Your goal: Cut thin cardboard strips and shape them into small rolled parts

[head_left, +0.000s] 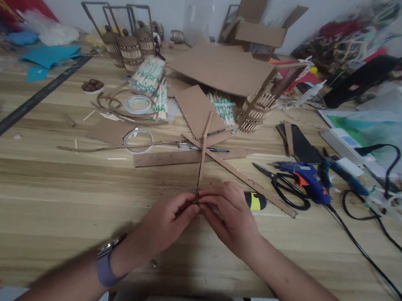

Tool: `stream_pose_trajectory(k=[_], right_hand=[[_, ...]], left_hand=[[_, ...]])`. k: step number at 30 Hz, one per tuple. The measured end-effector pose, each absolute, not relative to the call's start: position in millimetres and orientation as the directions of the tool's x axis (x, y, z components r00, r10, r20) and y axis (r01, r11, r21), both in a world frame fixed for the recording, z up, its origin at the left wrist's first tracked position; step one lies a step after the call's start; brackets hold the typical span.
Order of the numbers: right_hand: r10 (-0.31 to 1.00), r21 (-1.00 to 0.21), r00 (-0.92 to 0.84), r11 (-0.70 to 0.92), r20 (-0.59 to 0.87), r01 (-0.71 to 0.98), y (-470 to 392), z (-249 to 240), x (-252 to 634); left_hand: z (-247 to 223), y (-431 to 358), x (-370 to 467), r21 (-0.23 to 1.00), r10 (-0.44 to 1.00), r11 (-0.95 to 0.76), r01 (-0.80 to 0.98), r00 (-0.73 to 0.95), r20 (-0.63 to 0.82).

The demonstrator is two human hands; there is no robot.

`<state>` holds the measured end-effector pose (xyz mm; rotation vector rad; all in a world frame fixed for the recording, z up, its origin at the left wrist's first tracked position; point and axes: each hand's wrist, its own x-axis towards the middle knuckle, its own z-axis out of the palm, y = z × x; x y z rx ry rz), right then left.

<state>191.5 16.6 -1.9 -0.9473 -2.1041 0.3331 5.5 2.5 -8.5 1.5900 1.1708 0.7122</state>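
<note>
Fingertips of my left hand (172,219) and my right hand (232,217) meet at the near end of a narrow cardboard strip (202,162). Both hands are closed in a pinch on that end, and the strip runs away from me, bending slightly near its far tip. Beneath it lie a longer cardboard strip (247,176) set diagonally, a wide flat cardboard strip (166,158) and a black pen (218,150). Just beyond my right hand rests a black and yellow object (255,201), partly hidden by the hand.
To the right lie black-handled scissors (289,191), a blue glue gun (304,178) with its cable, and pliers (350,177). Further back stand a slatted basket (259,111), tape rolls (138,105), bundled sticks (147,75), cardboard sheets (224,67) and several finished baskets (130,54).
</note>
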Motion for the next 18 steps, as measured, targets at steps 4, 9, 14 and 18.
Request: stream_pose_trajectory(k=[4,9,14,18], right_hand=[[0.705,-0.479,-0.431,0.703,0.563,0.525,15.3,-2.1,189.8],[0.704,-0.452,-0.431,0.701,0.564,0.552,12.6,-1.7,186.1],[0.719,-0.478,-0.42,0.687,0.553,0.547,11.3,-2.4,184.4],[0.742,-0.544,-0.404,0.668,0.534,0.507,13.2,-2.8,185.7]], left_hand=[[-8.5,1.9,6.6,0.934,0.933,-0.041,0.355,0.349,-0.091],[-6.9,0.5,7.1,0.916,0.943,-0.059,0.396,0.323,-0.079],[-4.7,0.3,7.8,0.909,0.949,-0.061,0.413,0.306,-0.075],[-3.9,0.6,7.8,0.899,0.95,-0.085,0.43,0.308,-0.057]])
